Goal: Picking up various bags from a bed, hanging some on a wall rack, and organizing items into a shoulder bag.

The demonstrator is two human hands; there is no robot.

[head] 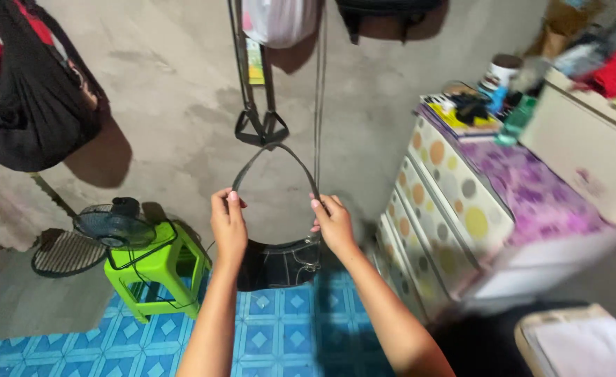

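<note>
Gripping the strap [274, 155] of a black handbag [279, 263], left hand [228, 225] and right hand [333, 223] each have fingers clenched on a side, the bag hanging before a bare grey wall [175, 91]. Blue patterned floor tiles [273, 342] below, green stool [156, 269] left, spotted drawers [434, 202] right.

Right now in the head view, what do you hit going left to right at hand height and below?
Small fan → green stool → left hand → black bag hanging from the strap both hands grip → right hand → dotted drawer unit.
</note>
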